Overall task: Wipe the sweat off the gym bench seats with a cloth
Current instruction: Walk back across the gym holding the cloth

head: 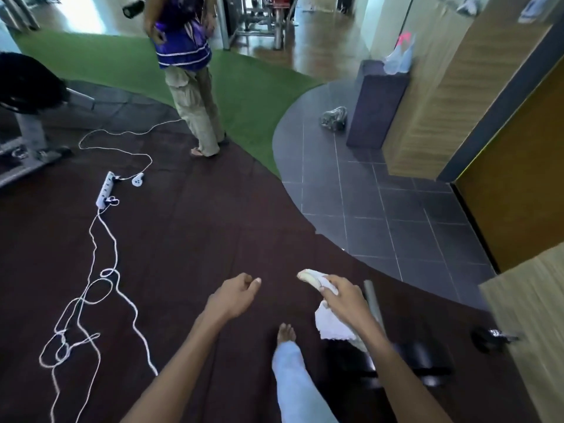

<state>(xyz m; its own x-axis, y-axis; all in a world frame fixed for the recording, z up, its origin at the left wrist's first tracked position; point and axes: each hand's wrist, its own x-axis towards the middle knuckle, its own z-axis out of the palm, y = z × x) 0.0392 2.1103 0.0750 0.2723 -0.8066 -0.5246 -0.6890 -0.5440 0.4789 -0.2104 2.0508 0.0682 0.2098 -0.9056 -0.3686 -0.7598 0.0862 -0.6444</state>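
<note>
My right hand (343, 297) grips a white cloth (331, 326); one end sticks out past my fingers and the rest hangs below my wrist. My left hand (236, 296) hovers beside it with loosely curled fingers and holds nothing. Both hands are over the dark brown floor mat. Black padded gym equipment (421, 358) with a grey bar lies low at the right, just under my right forearm. A machine with a black pad (27, 83) stands at the far left.
A white power strip (105, 189) and long tangled white cords (91, 300) lie on the mat at left. Another person (189, 87) stands ahead on the green turf. A dark box (377, 105), a wooden wall and a door are at right. My bare foot (285, 332) is below.
</note>
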